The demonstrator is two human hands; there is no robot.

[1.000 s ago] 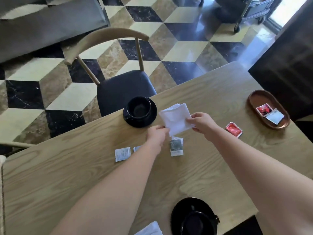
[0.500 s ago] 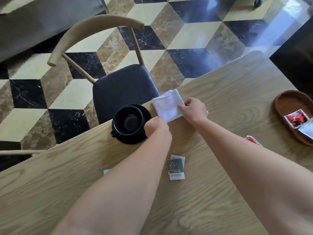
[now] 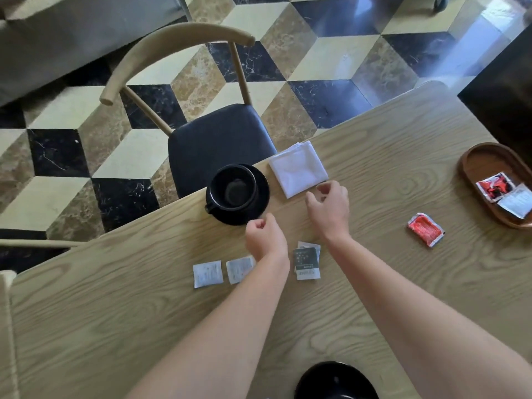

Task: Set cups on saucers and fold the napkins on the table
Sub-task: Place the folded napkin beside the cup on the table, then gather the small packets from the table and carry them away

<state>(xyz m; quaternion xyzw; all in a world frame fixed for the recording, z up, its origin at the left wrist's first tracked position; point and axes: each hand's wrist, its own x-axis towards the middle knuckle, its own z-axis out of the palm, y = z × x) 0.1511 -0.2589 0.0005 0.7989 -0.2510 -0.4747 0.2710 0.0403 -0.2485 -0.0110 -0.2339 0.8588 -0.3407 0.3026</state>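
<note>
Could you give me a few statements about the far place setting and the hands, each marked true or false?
1. The folded white napkin lies flat on the table beside the black saucer. True.
2. The right hand grips the napkin. False: it is close to the napkin's near corner but holds nothing.
3. The black cup stands on the saucer. True.
4. The left hand holds the cup's handle. False: it is loosely curled near the saucer's rim and holds nothing.
5. The red packet lies inside the wooden tray. False: it lies on the table, apart from the tray.
</note>
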